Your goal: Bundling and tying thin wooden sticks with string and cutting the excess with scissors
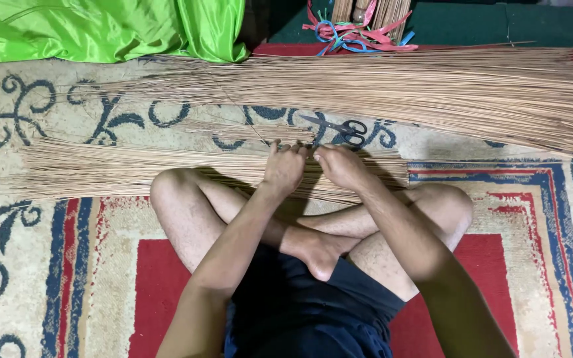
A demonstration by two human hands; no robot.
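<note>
A low pile of thin tan sticks (134, 171) lies across the middle of the frame, stretching from the left edge to past centre, just in front of the person's crossed legs. The left hand (284, 167) and right hand (341, 166) sit side by side at its centre, fingers curled down and pinching a few sticks. Just above them lie dark scissors (339, 129). A larger bundle of sticks (432, 89) spans the upper frame. Green satin cloth (101, 30) fills the upper left; a patterned carpet (532, 265) lies beneath.
</note>
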